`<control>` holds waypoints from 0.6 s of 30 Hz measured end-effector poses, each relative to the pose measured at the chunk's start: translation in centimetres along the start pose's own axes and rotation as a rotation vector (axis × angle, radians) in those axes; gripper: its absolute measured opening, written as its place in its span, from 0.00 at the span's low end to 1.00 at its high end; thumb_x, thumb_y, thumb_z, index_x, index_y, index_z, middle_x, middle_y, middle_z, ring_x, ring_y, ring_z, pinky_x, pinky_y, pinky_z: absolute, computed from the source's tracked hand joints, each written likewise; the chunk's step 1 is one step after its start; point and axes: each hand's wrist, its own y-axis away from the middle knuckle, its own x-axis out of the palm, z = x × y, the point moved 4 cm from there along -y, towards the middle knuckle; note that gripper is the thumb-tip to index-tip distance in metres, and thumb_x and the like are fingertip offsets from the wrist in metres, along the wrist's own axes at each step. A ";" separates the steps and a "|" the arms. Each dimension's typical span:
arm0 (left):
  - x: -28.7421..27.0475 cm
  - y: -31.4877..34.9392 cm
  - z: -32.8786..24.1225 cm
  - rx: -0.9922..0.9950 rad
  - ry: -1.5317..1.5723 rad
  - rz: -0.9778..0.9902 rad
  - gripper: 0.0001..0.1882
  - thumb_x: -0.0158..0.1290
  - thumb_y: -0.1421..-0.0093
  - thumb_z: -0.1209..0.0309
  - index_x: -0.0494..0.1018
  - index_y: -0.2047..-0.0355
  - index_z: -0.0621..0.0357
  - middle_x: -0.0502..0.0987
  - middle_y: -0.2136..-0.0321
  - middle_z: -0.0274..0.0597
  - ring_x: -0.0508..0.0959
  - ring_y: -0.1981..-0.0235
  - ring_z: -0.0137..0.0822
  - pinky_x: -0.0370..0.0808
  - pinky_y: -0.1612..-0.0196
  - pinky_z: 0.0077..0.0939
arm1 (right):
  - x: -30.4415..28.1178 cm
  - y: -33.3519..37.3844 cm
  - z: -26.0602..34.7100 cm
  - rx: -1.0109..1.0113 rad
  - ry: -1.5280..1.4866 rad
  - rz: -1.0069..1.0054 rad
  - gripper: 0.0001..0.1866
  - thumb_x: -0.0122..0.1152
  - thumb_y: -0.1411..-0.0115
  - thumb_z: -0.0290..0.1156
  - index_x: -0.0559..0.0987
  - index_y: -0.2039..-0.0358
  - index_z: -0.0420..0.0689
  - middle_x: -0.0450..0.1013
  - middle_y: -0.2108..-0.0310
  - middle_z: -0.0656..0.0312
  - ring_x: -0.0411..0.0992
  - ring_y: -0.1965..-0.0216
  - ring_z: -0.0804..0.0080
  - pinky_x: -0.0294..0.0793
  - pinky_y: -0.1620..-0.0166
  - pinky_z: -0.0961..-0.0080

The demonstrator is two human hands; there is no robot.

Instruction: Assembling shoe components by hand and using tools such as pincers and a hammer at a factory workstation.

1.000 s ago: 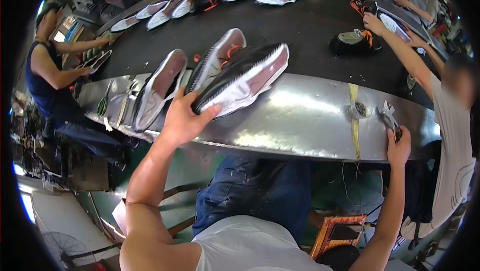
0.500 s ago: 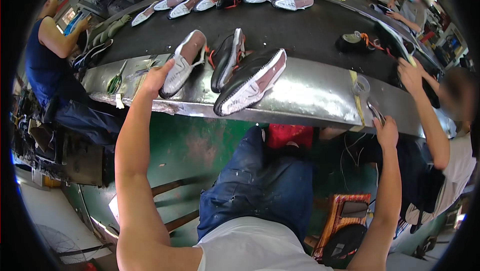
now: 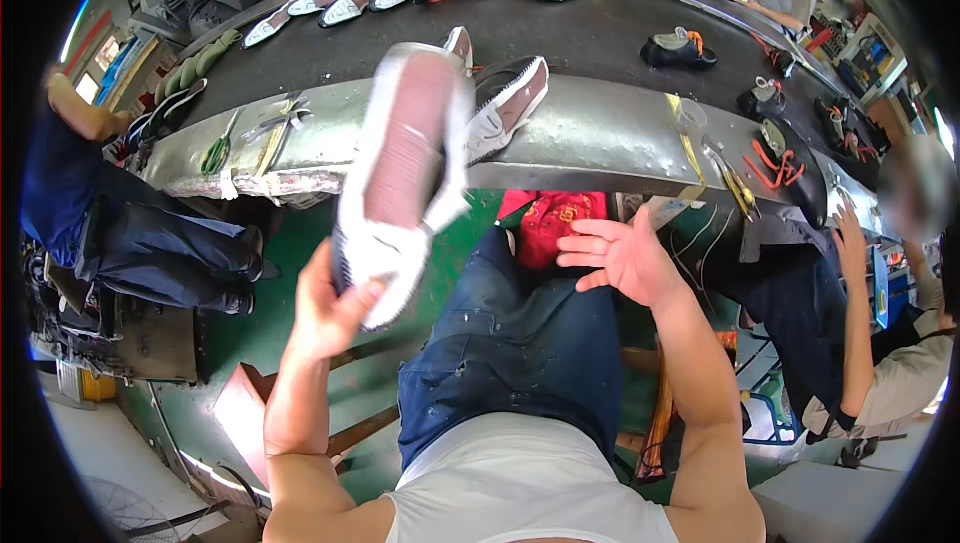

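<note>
My left hand (image 3: 335, 308) grips an unsoled shoe (image 3: 405, 158) by its white end. The shoe is raised in front of the bench, slightly blurred, its brown underside facing me. My right hand (image 3: 625, 255) holds nothing; its fingers are spread and the palm is turned up, over my knees. Behind the held shoe, a second unsoled shoe (image 3: 512, 111) in black, white and brown rests on the metal bench edge (image 3: 600, 138). Another shoe (image 3: 459, 45) is mostly hidden by the held one.
A row of unsoled shoes (image 3: 348, 5) lies along the far side of the dark belt (image 3: 590, 38). Green-handled scissors (image 3: 216, 153) lie left, pliers (image 3: 738, 183) and a clear cup (image 3: 690, 115) right. Co-workers (image 3: 75, 158) (image 3: 880, 343) stand at both sides.
My left hand has lifted the shoe off the bench edge and brought it nearer. My right hand has left the tools at the bench edge and moved left, opening.
</note>
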 end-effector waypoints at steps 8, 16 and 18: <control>9.0 1.9 2.2 0.369 -0.599 0.885 0.43 0.69 0.52 0.64 0.63 0.37 0.61 0.67 0.40 0.59 0.70 0.39 0.50 0.63 0.38 0.44 | 0.2 8.6 -4.5 -0.016 -0.029 -0.185 0.34 0.67 0.47 0.41 0.73 0.47 0.27 0.76 0.51 0.44 0.77 0.51 0.61 0.76 0.47 0.66; 20.8 -1.1 21.1 -0.840 0.726 0.036 0.42 0.58 0.41 0.44 0.60 0.37 0.61 0.71 0.44 0.52 0.74 0.47 0.41 0.72 0.46 0.45 | 6.8 11.4 -13.5 -0.271 0.982 -0.343 0.50 0.75 0.51 0.41 0.58 0.34 0.35 0.54 0.32 0.45 0.59 0.33 0.54 0.60 0.35 0.66; 22.2 -2.9 18.8 -0.669 0.577 0.221 0.35 0.59 0.40 0.48 0.68 0.46 0.65 0.77 0.55 0.49 0.79 0.57 0.37 0.77 0.54 0.34 | 5.0 11.8 -16.1 -0.165 0.936 -0.221 0.52 0.76 0.52 0.41 0.56 0.33 0.36 0.45 0.29 0.44 0.56 0.32 0.56 0.62 0.36 0.66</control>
